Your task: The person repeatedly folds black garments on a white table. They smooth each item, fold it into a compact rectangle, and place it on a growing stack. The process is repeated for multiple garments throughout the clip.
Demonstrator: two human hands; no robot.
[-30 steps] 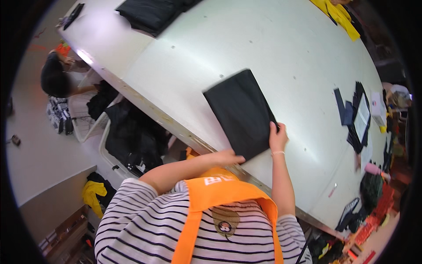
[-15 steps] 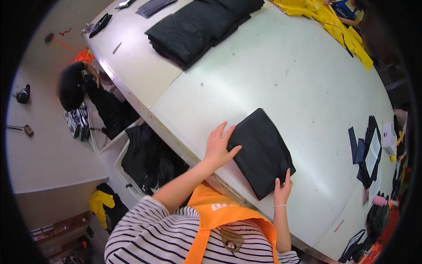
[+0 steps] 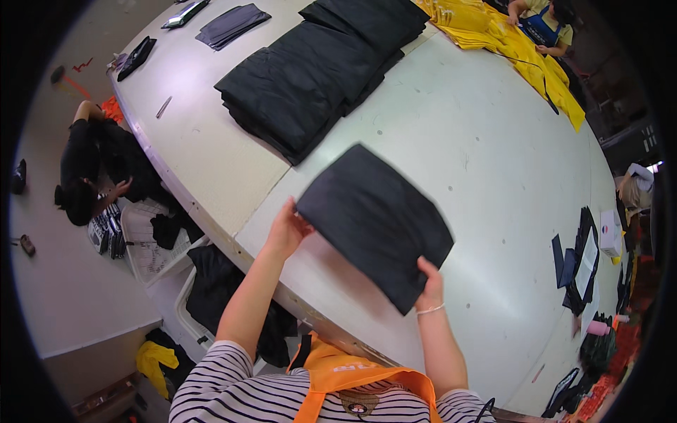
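Lifted just above the white table (image 3: 430, 141) is a folded black cloth (image 3: 377, 222), flat and roughly rectangular. My left hand (image 3: 290, 229) grips its left corner, with some fingers hidden under the edge. At the near right edge, my right hand (image 3: 429, 285) pinches it, thumb on top and the other fingers out of sight beneath. Beyond it lies a thick stack of black folded cloth (image 3: 289, 84).
Yellow fabric (image 3: 515, 53) covers the far right, where a person (image 3: 546, 28) sits. Another person in black (image 3: 81, 162) bends beside white baskets (image 3: 134, 233) at left. A pen (image 3: 163, 107), dark sheets (image 3: 233, 27) and a white box (image 3: 611, 233) rest on the table.
The folded black cloth has come up off the table and moved forward and left. My left hand, earlier laid flat on its edge, now grips the left corner.
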